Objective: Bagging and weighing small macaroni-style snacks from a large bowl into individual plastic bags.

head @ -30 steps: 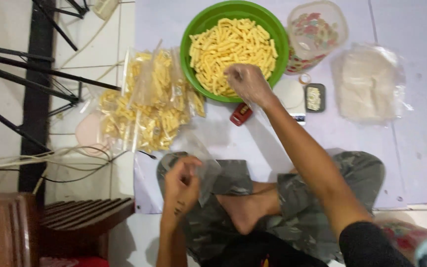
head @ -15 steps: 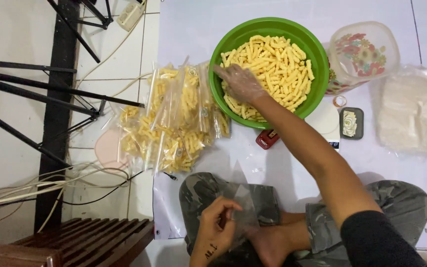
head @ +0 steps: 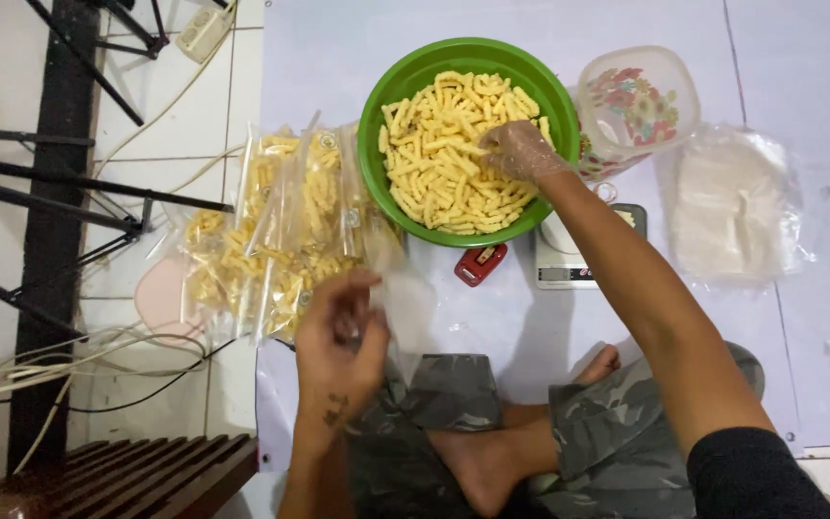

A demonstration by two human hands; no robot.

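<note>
Floor mat (head: 357,58); hands: right (head: 523,151) in bowl (head: 388,86); left (head: 338,336) raised

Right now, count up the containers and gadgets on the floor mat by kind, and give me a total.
Green bowl of snack sticks: 1
Clear floral tub: 1
Kitchen scale: 1
Small red gadget: 1
Stack of empty clear bags: 1
Total: 5
</note>
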